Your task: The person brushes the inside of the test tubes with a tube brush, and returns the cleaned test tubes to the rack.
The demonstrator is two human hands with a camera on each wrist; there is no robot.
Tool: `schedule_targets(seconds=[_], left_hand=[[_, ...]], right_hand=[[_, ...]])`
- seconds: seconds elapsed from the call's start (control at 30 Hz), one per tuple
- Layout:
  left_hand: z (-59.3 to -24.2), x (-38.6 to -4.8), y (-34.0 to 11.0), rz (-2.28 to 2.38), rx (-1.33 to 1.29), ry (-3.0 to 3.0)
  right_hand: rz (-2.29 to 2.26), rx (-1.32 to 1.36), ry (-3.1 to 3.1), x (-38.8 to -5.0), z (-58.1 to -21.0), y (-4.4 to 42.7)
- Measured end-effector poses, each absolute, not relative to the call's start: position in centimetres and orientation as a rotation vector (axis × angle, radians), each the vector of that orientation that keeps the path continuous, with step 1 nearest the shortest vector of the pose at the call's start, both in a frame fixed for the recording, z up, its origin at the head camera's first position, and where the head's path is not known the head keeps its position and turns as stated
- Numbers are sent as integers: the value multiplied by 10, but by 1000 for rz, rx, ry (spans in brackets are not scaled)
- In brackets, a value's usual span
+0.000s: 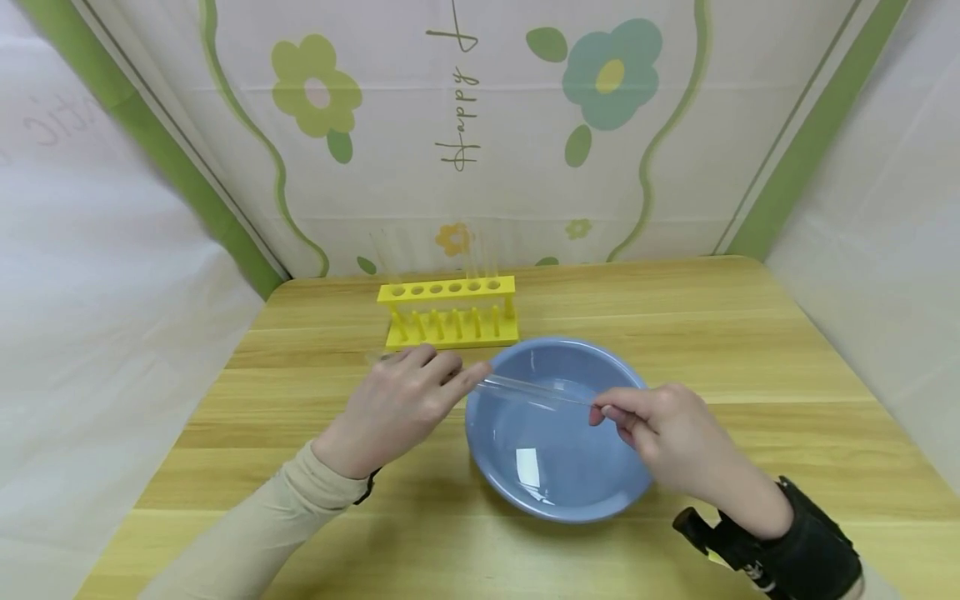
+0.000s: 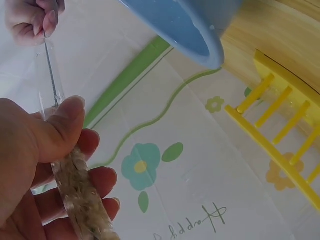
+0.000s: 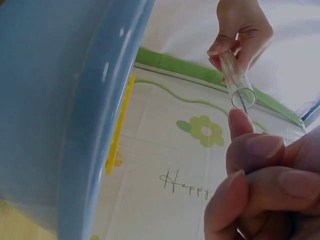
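My left hand (image 1: 401, 400) grips a clear glass test tube (image 1: 517, 386), which lies nearly level above a blue basin (image 1: 558, 345). Inside the tube is a test tube brush (image 2: 82, 200); its pale bristles show beside the left fingers in the left wrist view. A twisted wire handle (image 2: 49, 62) runs out of the tube's open mouth. Over the basin's right side, my right hand (image 1: 667, 433) pinches the end of that wire between thumb and fingers. In the right wrist view the tube's round mouth (image 3: 243, 98) faces the right hand.
Behind the basin stands a yellow test tube rack (image 1: 450, 292) with several clear tubes (image 1: 482, 254) upright in or on it. The basin sits on a wooden table (image 1: 750, 350). A flowered curtain (image 1: 465, 192) hangs along the back edge.
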State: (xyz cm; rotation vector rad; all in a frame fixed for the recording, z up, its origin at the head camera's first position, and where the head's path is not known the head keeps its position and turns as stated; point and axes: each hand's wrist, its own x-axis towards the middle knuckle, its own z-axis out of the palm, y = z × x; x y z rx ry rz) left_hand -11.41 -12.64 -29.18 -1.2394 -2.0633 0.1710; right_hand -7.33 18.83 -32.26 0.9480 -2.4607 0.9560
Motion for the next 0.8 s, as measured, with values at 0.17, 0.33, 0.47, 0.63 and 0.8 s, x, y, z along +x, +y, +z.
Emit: schedule_targets(seconds=[0.17, 0.33, 0.47, 0.63, 0.8], left_hand=[[-290, -115, -132, 186, -1233, -2088], [-290, -116, -136, 168, -1229, -2087], [-289, -117, -140, 156, -1224, -2070], [-288, -118, -142, 140, -1226, -2037], [-287, -118, -145, 124, -1228, -2034]], right_hand=[[1057, 940, -2512, -74, -322, 194], [1233, 914, -2589, -74, -321, 198], [1345, 894, -2641, -74, -320, 202], [1400, 906, -2649, -74, -319, 206], [1442, 923, -2646, -75, -320, 211]])
